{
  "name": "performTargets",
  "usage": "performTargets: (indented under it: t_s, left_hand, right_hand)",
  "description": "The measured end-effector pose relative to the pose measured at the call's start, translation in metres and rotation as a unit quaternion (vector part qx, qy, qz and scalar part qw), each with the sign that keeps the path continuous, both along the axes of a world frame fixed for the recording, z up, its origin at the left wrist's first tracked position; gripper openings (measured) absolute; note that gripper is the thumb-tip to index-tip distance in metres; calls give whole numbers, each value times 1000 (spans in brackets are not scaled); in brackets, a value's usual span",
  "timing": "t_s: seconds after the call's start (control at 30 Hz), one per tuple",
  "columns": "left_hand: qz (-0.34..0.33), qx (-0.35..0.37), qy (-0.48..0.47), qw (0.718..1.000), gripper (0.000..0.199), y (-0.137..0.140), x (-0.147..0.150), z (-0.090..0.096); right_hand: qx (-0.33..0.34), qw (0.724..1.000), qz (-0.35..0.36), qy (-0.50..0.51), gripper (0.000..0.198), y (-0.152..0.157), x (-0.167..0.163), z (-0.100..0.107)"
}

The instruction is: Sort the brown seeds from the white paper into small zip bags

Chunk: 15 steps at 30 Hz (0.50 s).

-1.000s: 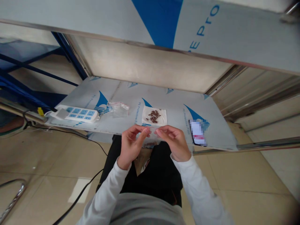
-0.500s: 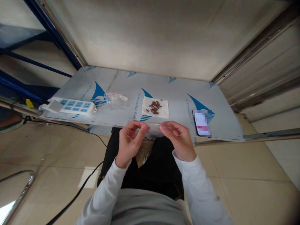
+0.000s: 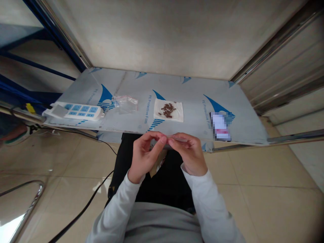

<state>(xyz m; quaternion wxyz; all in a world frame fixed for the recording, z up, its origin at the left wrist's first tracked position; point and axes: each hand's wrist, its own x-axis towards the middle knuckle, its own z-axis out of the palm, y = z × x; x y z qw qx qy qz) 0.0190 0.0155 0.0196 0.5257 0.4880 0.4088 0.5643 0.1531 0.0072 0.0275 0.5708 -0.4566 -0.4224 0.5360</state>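
Just past the table's front edge, above my lap, my left hand (image 3: 146, 154) and my right hand (image 3: 190, 154) pinch a small clear zip bag (image 3: 181, 138) along its upper edge. The two thumbs nearly meet, and most of the bag is hidden behind the fingers. Beyond them, a white paper sheet (image 3: 179, 117) lies on the table with a pile of small dark brown pieces (image 3: 168, 110) on it. To its left are clear plastic zip bags (image 3: 128, 105) lying flat.
A white power strip (image 3: 98, 112) with blue sockets lies at the table's (image 3: 194, 101) left end. On the right, a phone (image 3: 221, 127) rests near the front edge. A black cable (image 3: 83, 207) crosses the tiled floor, and a metal chair frame (image 3: 37, 192) stands at lower left.
My hands have drawn closer together along the bag's edge, so less of the bag shows between them. The view has shifted slightly; the things on the table lie as before.
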Motion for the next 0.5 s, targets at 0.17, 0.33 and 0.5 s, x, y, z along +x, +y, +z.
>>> performTargets:
  t_s: [0.17,0.33,0.5]
  left_hand:
    - [27,-4,21,999,9,-2,2,1]
    - [37,1,23,999,9,-4,3,2]
    - [-12,-18,3,1000,11,-5,-1,5]
  right_hand:
    - [-7,1000,3,-8,9,-5,0,-1]
    - [-14,999,-29,-4,6,-8,-8,0]
    - [13,998,-24,-50,7,-9,-7,2]
